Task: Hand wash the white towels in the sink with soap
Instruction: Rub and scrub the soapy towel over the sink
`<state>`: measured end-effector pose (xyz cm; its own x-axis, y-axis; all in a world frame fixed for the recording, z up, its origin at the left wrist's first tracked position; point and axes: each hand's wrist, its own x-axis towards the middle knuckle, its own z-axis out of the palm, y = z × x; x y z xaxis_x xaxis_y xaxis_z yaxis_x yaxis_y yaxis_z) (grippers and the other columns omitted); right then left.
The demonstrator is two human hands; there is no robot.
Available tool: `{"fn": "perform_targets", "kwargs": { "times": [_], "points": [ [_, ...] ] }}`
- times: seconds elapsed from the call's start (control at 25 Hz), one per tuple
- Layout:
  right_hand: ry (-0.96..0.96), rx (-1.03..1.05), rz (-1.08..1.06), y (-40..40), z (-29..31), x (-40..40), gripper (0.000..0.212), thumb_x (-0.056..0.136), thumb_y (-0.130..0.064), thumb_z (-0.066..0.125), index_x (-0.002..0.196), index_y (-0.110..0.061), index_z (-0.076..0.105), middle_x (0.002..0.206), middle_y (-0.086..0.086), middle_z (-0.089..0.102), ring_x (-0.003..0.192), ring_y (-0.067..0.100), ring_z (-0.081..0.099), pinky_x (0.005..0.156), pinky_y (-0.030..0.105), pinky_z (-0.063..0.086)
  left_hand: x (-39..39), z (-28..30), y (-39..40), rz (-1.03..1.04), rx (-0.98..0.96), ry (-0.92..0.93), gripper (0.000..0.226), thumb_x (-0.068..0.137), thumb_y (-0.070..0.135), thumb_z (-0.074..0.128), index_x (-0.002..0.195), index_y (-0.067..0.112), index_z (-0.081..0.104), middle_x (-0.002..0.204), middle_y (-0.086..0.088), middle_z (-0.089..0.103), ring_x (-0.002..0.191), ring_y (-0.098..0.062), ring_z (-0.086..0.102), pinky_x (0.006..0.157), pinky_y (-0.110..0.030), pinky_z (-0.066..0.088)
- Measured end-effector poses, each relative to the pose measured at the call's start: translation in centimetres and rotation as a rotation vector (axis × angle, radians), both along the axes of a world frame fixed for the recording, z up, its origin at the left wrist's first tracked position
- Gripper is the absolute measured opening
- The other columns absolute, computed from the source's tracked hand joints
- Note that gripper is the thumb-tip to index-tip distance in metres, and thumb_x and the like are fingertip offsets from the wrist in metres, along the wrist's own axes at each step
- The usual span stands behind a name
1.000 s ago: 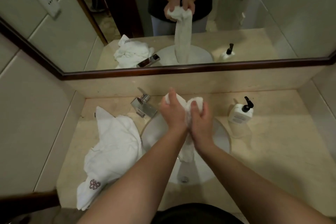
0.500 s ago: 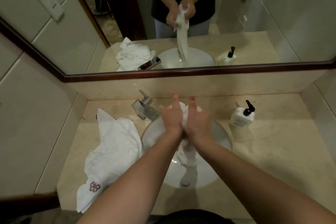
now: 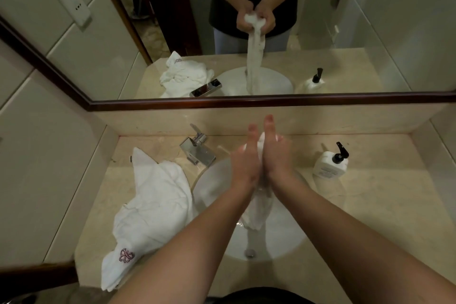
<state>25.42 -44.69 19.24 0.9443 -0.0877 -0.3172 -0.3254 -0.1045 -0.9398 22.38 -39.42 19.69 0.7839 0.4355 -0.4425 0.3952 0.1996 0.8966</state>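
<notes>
- Wet white towel [image 3: 257, 212] held up over the sink [image 3: 283, 237], bunched into a rope; top end pokes out above the hands, lower end hangs down into the basin w/ its tip above the drain [image 3: 249, 252].
- Left hand [image 3: 244, 168] & right hand [image 3: 276, 163] pressed palm to palm w/ the towel sandwiched between. In the direct view the fingers point up & away, mostly straight.
- Mirror [image 3: 345, 32] shows the front: fingers of both hands curl round the towel's top bunch, so both have a grip on it; rest of the towel hangs straight down to the basin in the reflection.
- Both forearms come in from the bottom edge, meeting over the basin.
- 2nd white towel [image 3: 153, 207] lies crumpled on the counter [image 3: 370, 217] just left of the sink, one edge at the basin rim; pink embroidered logo [image 3: 126, 255] on its near corner.
- Chrome faucet [image 3: 197, 150] at the back left of the basin, just beside the 2nd towel's far end.
- White soap pump bottle [image 3: 330, 164] w/ black pump head stands upright on the counter right of the sink, apart from the hands.
- Dark wood frame runs under the mirror, above the backsplash.
</notes>
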Motion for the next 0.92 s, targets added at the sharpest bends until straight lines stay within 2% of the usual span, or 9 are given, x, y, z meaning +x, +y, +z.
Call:
{"fn": "perform_targets", "kwargs": {
  "times": [0.12, 0.24, 0.36, 0.44, 0.52, 0.68, 0.76, 0.84, 0.92],
  "points": [
    [0.018, -0.027, 0.022, 0.0, -0.3, -0.9, 0.069, 0.088, -0.072, 0.042, 0.066, -0.009, 0.059, 0.064, 0.007, 0.065, 0.057, 0.017, 0.063, 0.057, 0.029, 0.048, 0.7, 0.3, 0.8, 0.016, -0.11, 0.071, 0.073, 0.082, 0.081, 0.048, 0.061, 0.016, 0.073, 0.07, -0.002, 0.073, 0.075, -0.021, 0.069, 0.08, -0.036, 0.056],
    [-0.07, -0.064, 0.066, 0.3, -0.3, -1.5, 0.068, 0.095, -0.061, 0.043, 0.065, -0.003, 0.058, 0.061, 0.01, 0.062, 0.051, 0.009, 0.057, 0.056, 0.03, 0.044, 1.2, -0.3, 1.0, 0.222, -0.173, 0.131, 0.06, 0.09, 0.063, 0.057, 0.092, 0.005, 0.069, 0.082, -0.009, 0.071, 0.069, -0.017, 0.064, 0.062, -0.028, 0.049],
    [-0.175, -0.181, 0.157, 0.4, 0.1, -1.3, 0.067, 0.101, -0.05, 0.041, 0.062, 0.003, 0.057, 0.059, 0.014, 0.057, 0.044, 0.003, 0.046, 0.05, 0.022, 0.037, 1.0, -1.2, 1.0, 0.307, -0.219, 0.119, 0.065, 0.091, 0.063, 0.056, 0.111, 0.002, 0.061, 0.091, -0.014, 0.068, 0.074, -0.02, 0.065, 0.065, -0.034, 0.053],
    [-0.135, -0.127, 0.053, 0.1, 0.3, 0.3, 0.063, 0.101, -0.051, 0.042, 0.058, -0.006, 0.055, 0.057, 0.01, 0.058, 0.05, 0.013, 0.052, 0.056, 0.029, 0.041, 0.8, -1.5, 0.3, 0.205, -0.134, 0.065, 0.053, 0.096, 0.054, 0.054, 0.1, 0.002, 0.066, 0.082, -0.012, 0.07, 0.074, -0.023, 0.066, 0.075, -0.047, 0.059],
    [-0.107, -0.113, 0.008, 0.0, 0.6, 0.8, 0.057, 0.102, -0.048, 0.041, 0.062, -0.01, 0.057, 0.061, 0.007, 0.058, 0.058, 0.02, 0.053, 0.064, 0.031, 0.041, 1.4, -0.7, 0.3, 0.19, -0.051, 0.021, 0.047, 0.099, 0.046, 0.053, 0.072, 0.01, 0.065, 0.071, -0.01, 0.067, 0.071, -0.025, 0.064, 0.081, -0.052, 0.056],
    [-0.224, -0.236, 0.252, 0.2, -0.1, -0.8, 0.037, 0.106, -0.028, 0.04, 0.113, -0.002, 0.065, 0.099, 0.017, 0.067, 0.082, 0.019, 0.057, 0.073, 0.012, 0.043, 2.7, 0.4, 1.6, 0.295, -0.092, 0.077, 0.048, 0.101, 0.044, 0.052, 0.065, 0.013, 0.055, 0.06, -0.002, 0.058, 0.057, -0.014, 0.055, 0.058, -0.028, 0.046],
    [-0.137, -0.233, 0.091, -0.2, 0.0, 1.3, 0.045, 0.104, -0.042, 0.041, 0.088, -0.01, 0.069, 0.083, 0.012, 0.069, 0.077, 0.025, 0.063, 0.075, 0.031, 0.048, 2.0, 0.1, 0.5, 0.162, -0.058, 0.021, 0.045, 0.101, 0.041, 0.052, 0.066, 0.013, 0.06, 0.064, -0.005, 0.064, 0.061, -0.017, 0.061, 0.064, -0.031, 0.05],
    [-0.02, -0.1, -0.026, 0.1, 0.8, 1.8, 0.056, 0.102, -0.05, 0.04, 0.07, -0.009, 0.061, 0.065, 0.006, 0.06, 0.063, 0.018, 0.058, 0.064, 0.028, 0.038, 2.0, 0.0, 0.2, 0.136, -0.002, 0.0, 0.046, 0.102, 0.041, 0.049, 0.067, 0.014, 0.06, 0.068, -0.007, 0.064, 0.063, -0.013, 0.062, 0.066, -0.029, 0.052],
    [-0.073, -0.12, 0.102, 0.8, 0.8, 0.2, 0.057, 0.101, -0.049, 0.041, 0.069, -0.007, 0.062, 0.061, 0.004, 0.059, 0.055, 0.008, 0.056, 0.056, 0.024, 0.036, 2.7, 0.0, 1.3, 0.243, -0.003, 0.079, 0.048, 0.102, 0.045, 0.048, 0.066, 0.015, 0.055, 0.064, -0.004, 0.059, 0.059, -0.013, 0.058, 0.06, -0.027, 0.047]
  ]
}}
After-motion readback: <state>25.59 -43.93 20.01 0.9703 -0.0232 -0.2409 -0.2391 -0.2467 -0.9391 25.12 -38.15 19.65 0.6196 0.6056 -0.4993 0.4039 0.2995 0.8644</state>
